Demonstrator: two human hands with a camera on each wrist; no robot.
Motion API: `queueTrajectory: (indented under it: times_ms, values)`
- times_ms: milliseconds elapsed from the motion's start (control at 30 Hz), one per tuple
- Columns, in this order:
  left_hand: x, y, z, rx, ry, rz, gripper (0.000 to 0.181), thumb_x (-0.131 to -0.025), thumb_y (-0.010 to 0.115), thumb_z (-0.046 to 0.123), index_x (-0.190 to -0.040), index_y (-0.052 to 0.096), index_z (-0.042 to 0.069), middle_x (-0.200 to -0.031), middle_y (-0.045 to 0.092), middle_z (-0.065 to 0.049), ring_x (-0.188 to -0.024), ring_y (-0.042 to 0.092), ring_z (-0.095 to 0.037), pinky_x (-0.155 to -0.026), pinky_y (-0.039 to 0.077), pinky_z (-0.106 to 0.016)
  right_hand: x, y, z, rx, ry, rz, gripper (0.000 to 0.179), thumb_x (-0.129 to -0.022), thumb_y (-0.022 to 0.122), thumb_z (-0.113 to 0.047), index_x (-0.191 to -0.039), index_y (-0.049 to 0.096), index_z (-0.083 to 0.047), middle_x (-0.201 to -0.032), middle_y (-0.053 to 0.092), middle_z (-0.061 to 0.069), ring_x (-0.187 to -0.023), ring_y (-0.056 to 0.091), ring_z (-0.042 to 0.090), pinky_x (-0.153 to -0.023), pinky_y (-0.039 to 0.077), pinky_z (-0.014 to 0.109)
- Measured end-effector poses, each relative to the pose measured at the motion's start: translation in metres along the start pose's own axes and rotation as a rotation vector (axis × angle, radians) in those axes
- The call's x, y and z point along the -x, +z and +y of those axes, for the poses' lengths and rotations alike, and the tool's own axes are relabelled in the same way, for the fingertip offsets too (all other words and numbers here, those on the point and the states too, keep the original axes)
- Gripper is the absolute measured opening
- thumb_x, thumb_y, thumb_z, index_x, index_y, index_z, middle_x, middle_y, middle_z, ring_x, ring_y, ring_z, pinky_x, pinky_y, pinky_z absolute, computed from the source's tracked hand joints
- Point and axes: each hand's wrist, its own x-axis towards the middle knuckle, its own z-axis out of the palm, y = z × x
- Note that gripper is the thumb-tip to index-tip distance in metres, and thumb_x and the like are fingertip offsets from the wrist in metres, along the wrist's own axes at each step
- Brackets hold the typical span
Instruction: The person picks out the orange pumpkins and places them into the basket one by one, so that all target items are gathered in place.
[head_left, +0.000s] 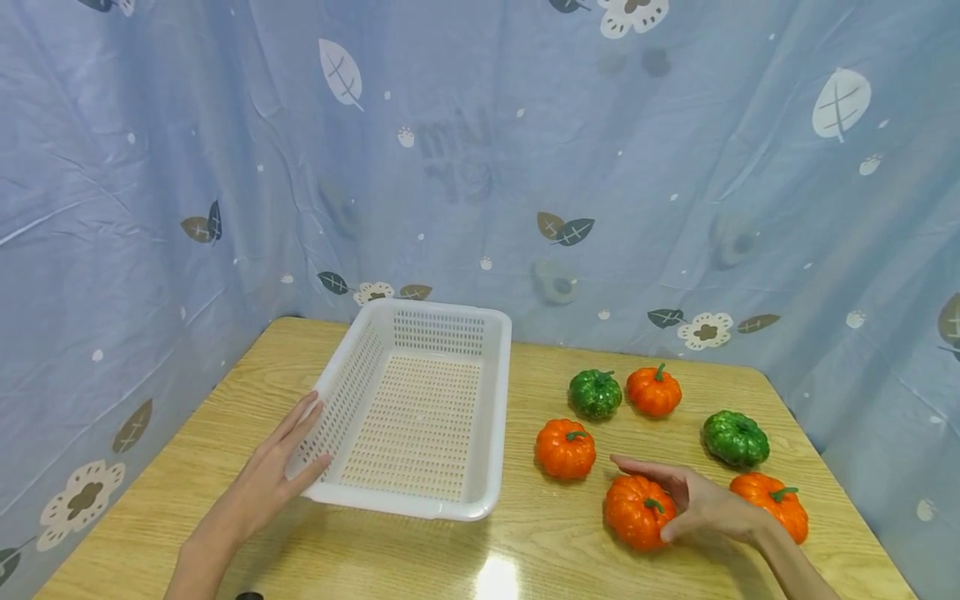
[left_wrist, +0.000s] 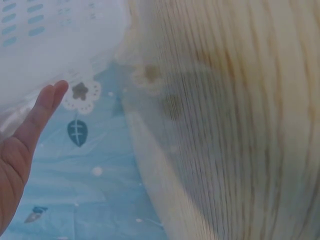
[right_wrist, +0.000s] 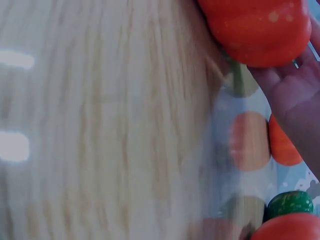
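In the head view my right hand point(head_left: 705, 504) spans an orange toy pumpkin point(head_left: 637, 512) with a green stem. The index finger stretches along its far side; the thumb lies at its near right side. Other fingertips are hidden. The right wrist view shows the same pumpkin point(right_wrist: 260, 30) large, in front of the palm point(right_wrist: 295, 92). My left hand point(head_left: 258, 475) lies at the left side of a white slotted plastic basket point(head_left: 491, 417), fingers straight against its outer rim, thumb over the near corner. Straight fingers also show beside the basket wall point(left_wrist: 55, 60) in the left wrist view.
Two more orange pumpkins point(head_left: 565, 450) point(head_left: 654, 392) and two green ones point(head_left: 595, 394) point(head_left: 736, 439) stand behind the right hand. Another orange pumpkin point(head_left: 776, 504) sits right of that wrist. A blue patterned curtain point(head_left: 465, 167) borders the wooden table point(head_left: 390, 558).
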Motion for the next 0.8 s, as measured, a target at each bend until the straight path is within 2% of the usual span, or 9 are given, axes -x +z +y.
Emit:
queueTrajectory:
  times_ms: [133, 200, 333, 433, 567, 667, 800]
  values:
    - [0.000, 0.001, -0.001, 0.004, 0.000, 0.002, 0.069, -0.091, 0.065, 0.022, -0.148, 0.031, 0.000, -0.157, 0.022, -0.011, -0.137, 0.030, -0.035, -0.098, 0.010, 0.001, -0.001, 0.001, -0.002, 0.022, 0.036, 0.007, 0.081, -0.082, 0.069, 0.008, -0.148, 0.023, 0.007, -0.156, 0.026, 0.009, -0.139, 0.028, 0.004, -0.108, 0.029, 0.016]
    - [-0.001, 0.001, 0.000, 0.005, 0.001, 0.002, 0.069, -0.091, 0.065, 0.022, -0.148, 0.031, 0.001, -0.157, 0.022, -0.011, -0.137, 0.029, -0.035, -0.098, 0.010, 0.001, -0.002, 0.002, -0.002, 0.044, 0.034, 0.003, 0.080, -0.082, 0.070, 0.007, -0.148, 0.024, 0.006, -0.156, 0.024, 0.013, -0.138, 0.029, 0.005, -0.107, 0.030, 0.017]
    - [-0.001, 0.001, 0.000, 0.010, 0.008, 0.006, 0.069, -0.091, 0.065, 0.022, -0.148, 0.032, -0.001, -0.157, 0.023, -0.012, -0.137, 0.029, -0.035, -0.098, 0.010, 0.000, -0.002, 0.006, -0.008, 0.132, 0.112, 0.024, 0.083, -0.080, 0.074, 0.001, -0.149, 0.029, 0.001, -0.156, 0.022, 0.016, -0.137, 0.029, 0.002, -0.106, 0.032, 0.018]
    - [-0.001, 0.001, 0.000, 0.009, 0.010, 0.009, 0.069, -0.091, 0.065, 0.022, -0.147, 0.032, -0.001, -0.157, 0.023, -0.012, -0.137, 0.028, -0.036, -0.099, 0.010, 0.000, -0.004, 0.009, -0.011, 0.192, 0.160, 0.040, 0.080, -0.079, 0.075, -0.001, -0.148, 0.034, -0.003, -0.154, 0.028, 0.015, -0.135, 0.032, -0.001, -0.103, 0.035, 0.018]
    - [0.001, 0.001, -0.001, -0.001, 0.006, 0.011, 0.069, -0.091, 0.065, 0.022, -0.147, 0.033, 0.000, -0.157, 0.023, -0.011, -0.138, 0.028, -0.035, -0.099, 0.009, 0.000, -0.006, 0.011, -0.011, 0.226, 0.155, 0.066, 0.068, -0.082, 0.071, 0.001, -0.143, 0.042, -0.003, -0.148, 0.038, 0.019, -0.130, 0.034, -0.006, -0.098, 0.040, 0.020]
    - [0.002, 0.001, -0.002, -0.008, 0.005, 0.012, 0.069, -0.090, 0.066, 0.022, -0.147, 0.033, -0.001, -0.156, 0.024, -0.011, -0.137, 0.029, -0.034, -0.098, 0.009, 0.000, -0.004, 0.014, -0.011, 0.242, 0.163, 0.108, 0.061, -0.082, 0.070, 0.001, -0.138, 0.049, -0.003, -0.145, 0.039, 0.023, -0.126, 0.032, -0.012, -0.095, 0.043, 0.022]
    - [0.001, 0.002, -0.002, -0.006, -0.001, 0.006, 0.069, -0.091, 0.066, 0.021, -0.147, 0.033, 0.000, -0.156, 0.024, -0.011, -0.137, 0.030, -0.035, -0.097, 0.009, 0.001, -0.002, 0.018, -0.011, 0.256, 0.126, 0.159, 0.054, -0.081, 0.069, 0.003, -0.133, 0.054, -0.003, -0.143, 0.040, 0.019, -0.124, 0.031, -0.013, -0.092, 0.046, 0.026]
